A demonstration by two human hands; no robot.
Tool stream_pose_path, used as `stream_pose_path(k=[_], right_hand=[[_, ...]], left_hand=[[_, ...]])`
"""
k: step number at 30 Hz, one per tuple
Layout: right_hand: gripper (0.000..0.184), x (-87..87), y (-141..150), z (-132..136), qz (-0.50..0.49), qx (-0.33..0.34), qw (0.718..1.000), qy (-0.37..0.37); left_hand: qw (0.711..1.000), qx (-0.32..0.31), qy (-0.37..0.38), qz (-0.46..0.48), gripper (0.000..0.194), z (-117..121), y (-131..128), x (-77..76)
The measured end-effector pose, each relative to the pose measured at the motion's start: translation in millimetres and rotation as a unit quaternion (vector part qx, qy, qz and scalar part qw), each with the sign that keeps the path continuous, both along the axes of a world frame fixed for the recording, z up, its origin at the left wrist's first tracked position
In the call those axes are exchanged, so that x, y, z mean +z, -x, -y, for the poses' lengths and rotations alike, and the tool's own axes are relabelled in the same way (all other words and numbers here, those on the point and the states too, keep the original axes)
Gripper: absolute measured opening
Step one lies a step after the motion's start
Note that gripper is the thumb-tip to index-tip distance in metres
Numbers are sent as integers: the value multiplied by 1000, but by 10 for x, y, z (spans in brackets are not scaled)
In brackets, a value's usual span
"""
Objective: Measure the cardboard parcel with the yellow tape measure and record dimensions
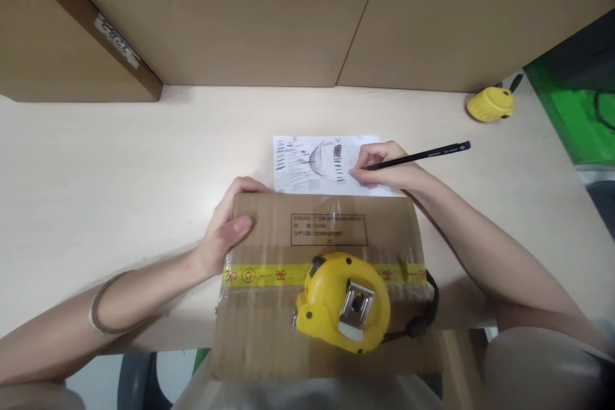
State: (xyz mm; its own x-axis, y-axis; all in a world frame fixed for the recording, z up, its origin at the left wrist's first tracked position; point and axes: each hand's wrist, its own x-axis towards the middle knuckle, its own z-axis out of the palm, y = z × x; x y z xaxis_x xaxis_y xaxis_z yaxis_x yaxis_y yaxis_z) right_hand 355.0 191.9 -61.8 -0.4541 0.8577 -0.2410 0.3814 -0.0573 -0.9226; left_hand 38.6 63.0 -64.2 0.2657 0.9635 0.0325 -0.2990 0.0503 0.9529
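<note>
My left hand [227, 225] rests on the top left corner of a flat cardboard box [269, 230], thumb on top and fingers curled over its far edge. A yellow tape measure [343, 300] with a metal clip and a black strap lies on the box, over a band of yellow tape. Beyond the box lies a sheet of paper [307, 163] covered with pencil marks and a sketch. My right hand [384, 163] pinches a black pencil [423, 155], its tip touching the paper's right part.
Large cardboard boxes [240, 13] stand along the back of the pale table [120, 160]; another box [72, 38] sits at the back left. A second yellow tape measure [490, 104] lies at the back right. A green bin [576, 109] is at the right edge.
</note>
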Motion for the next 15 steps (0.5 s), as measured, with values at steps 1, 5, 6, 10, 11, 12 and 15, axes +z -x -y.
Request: stream_pose_path(k=[1, 5, 6, 10, 11, 12, 15], right_hand=[[39, -3, -2, -2, -1, -1, 1000, 0], [38, -16, -4, -4, -5, -5, 1000, -4], [38, -17, -3, -3, -5, -5, 1000, -4], [35, -15, 4, -1, -2, -10, 1000, -10], [34, -13, 5, 0, -1, -12, 1000, -12], [33, -12, 6, 0, 0, -14, 1000, -13], [34, -7, 6, 1, 2, -11, 1000, -12]], left_hand=[[1000, 2, 0, -1, 46, 2, 0, 2], [1000, 12, 10, -7, 45, 15, -2, 16], [1000, 14, 13, -10, 45, 17, -3, 18], [1000, 19, 12, -15, 45, 18, -6, 19], [1000, 17, 13, -14, 45, 18, -7, 17], [1000, 14, 14, -13, 45, 18, -7, 15], [1000, 2, 10, -4, 42, 19, -6, 7]])
